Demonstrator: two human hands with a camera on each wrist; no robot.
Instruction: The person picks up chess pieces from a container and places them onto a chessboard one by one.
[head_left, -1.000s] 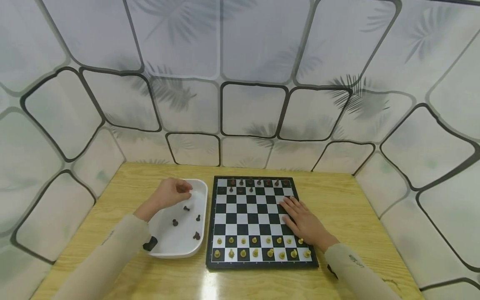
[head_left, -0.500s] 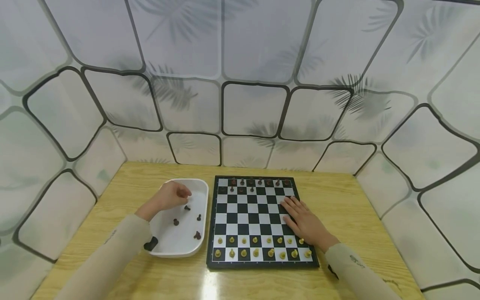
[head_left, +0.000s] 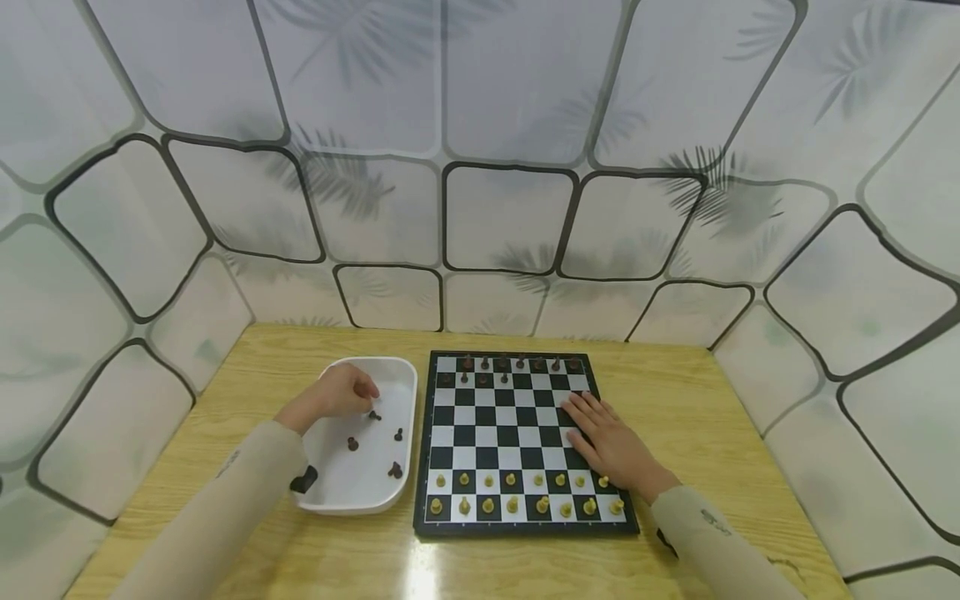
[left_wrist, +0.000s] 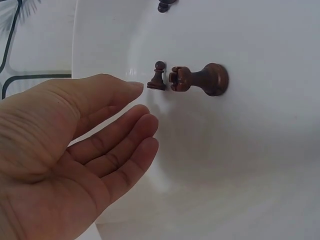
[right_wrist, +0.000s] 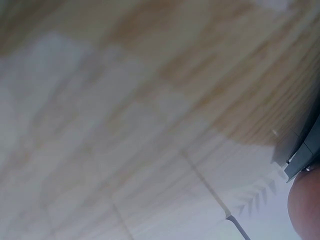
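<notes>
My left hand (head_left: 341, 392) hovers inside the white tray (head_left: 411, 392), thumb and fingers loosely curved with a gap between them. Close to the thumb tip in the left wrist view lie a small dark brown pawn (left_wrist: 158, 76) and a larger rook (left_wrist: 200, 80) on its side; nothing is visibly held. Across the tray floor, several dark chess pieces (head_left: 395, 471) lie scattered. My right hand (head_left: 611, 442) rests flat on the right edge of the chessboard (head_left: 495, 435), fingers straight. In the right wrist view only a bit of skin (right_wrist: 306, 205) shows.
Yellow pieces (head_left: 512, 504) stand in two rows along the board's near side. Dark pieces (head_left: 502, 364) occupy the far rows. Board and tray sit side by side on a wooden table (head_left: 675, 383), enclosed by patterned walls (head_left: 510, 217) behind and at both sides.
My left hand has lowered slightly over the tray and its fingertips have come nearer to a dark piece. The right hand stays on the board.
</notes>
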